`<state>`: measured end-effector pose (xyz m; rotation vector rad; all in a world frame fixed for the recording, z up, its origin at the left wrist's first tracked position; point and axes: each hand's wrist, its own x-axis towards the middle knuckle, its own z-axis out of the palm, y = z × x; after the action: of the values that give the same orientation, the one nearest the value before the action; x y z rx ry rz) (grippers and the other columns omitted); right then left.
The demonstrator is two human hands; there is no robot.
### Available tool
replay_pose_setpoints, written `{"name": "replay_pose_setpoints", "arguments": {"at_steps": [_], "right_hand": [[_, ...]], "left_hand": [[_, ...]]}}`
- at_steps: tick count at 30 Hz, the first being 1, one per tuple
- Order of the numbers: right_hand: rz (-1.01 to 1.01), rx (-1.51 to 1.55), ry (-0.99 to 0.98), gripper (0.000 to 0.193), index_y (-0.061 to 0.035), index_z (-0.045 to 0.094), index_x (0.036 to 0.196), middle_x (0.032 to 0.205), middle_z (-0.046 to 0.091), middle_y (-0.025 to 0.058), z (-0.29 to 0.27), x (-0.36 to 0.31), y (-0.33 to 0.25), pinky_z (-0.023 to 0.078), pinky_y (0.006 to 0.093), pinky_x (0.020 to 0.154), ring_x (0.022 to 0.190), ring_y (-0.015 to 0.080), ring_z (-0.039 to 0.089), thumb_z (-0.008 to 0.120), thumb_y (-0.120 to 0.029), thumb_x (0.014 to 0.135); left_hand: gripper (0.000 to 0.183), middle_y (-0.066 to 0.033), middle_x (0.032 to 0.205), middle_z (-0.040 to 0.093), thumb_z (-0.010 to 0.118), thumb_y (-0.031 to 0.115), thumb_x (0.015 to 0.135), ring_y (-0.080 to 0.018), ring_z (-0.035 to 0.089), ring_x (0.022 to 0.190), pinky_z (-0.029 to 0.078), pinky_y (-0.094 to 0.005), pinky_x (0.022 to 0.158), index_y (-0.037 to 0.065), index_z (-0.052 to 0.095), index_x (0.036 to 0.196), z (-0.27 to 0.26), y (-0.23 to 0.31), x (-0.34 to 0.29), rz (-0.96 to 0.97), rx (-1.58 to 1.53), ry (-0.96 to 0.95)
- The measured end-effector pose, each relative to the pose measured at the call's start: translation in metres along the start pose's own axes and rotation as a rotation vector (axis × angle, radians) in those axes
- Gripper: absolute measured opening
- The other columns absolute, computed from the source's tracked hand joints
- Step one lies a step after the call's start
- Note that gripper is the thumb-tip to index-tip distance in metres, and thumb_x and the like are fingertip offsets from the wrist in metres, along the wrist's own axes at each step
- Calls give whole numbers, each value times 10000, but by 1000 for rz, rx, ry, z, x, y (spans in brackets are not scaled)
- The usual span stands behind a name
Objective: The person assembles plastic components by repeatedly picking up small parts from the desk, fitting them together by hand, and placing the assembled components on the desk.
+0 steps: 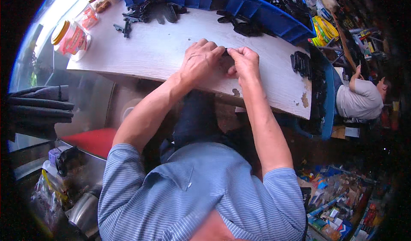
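Over the middle of the pale worktable (141, 48), my two hands meet around a small black part (225, 52), mostly hidden by the fingers. My left hand (201, 58) is closed, its fingertips at the part's left side. From the right, my right hand (245, 63) pinches the same piece between thumb and fingers. A loose heap of black plastic parts (150, 12) lies beyond my left hand. Farther off to the right sit more black pieces (244, 27), and a neat row of black parts (301, 64) rests near the table's right end.
Blue bins (269, 14) line the table's far edge, one holding black parts. Clear jars (70, 37) stand at the far left corner. A blue crate (329, 99) adjoins the right end. Another person (359, 97) sits beyond it. A red surface (92, 142) is at the lower left.
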<state>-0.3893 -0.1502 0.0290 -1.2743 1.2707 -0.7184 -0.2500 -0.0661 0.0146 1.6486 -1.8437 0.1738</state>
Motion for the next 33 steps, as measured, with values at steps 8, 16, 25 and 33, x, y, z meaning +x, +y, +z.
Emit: {"name": "replay_pose_setpoints", "arguments": {"at_steps": [8, 16, 25, 33], "right_hand": [[77, 225, -4, 245, -73, 597, 910, 577, 485, 1, -11, -3, -9, 551, 418, 428, 394, 161, 508, 738, -273, 918], [35, 142, 61, 214, -29, 639, 869, 691, 606, 59, -16, 6, -4, 449, 353, 379, 449, 158, 520, 751, -210, 882], [3, 76, 129, 189, -33, 613, 825, 680, 585, 31, -24, 13, 2, 494, 384, 376, 523, 133, 554, 740, -162, 878], [-4, 71, 117, 166, -11, 622, 869, 682, 610, 80, -23, 15, -2, 468, 372, 360, 413, 164, 524, 746, -119, 846]], "left_hand": [[213, -98, 973, 694, 674, 115, 909, -315, 640, 910, 531, -426, 782, 85, 679, 1119, -1, -2, 10, -112, -67, 188], [245, -80, 919, 694, 638, 154, 826, -293, 641, 920, 518, -417, 808, 101, 689, 1059, 20, 6, 16, 14, -10, 28], [197, -92, 916, 686, 644, 99, 784, -305, 649, 941, 541, -432, 815, 102, 708, 971, 20, 13, 41, 128, 39, -145], [255, -55, 972, 718, 657, 161, 800, -281, 663, 995, 521, -419, 855, 124, 712, 1046, 20, 6, 29, 65, 25, -139]]}}
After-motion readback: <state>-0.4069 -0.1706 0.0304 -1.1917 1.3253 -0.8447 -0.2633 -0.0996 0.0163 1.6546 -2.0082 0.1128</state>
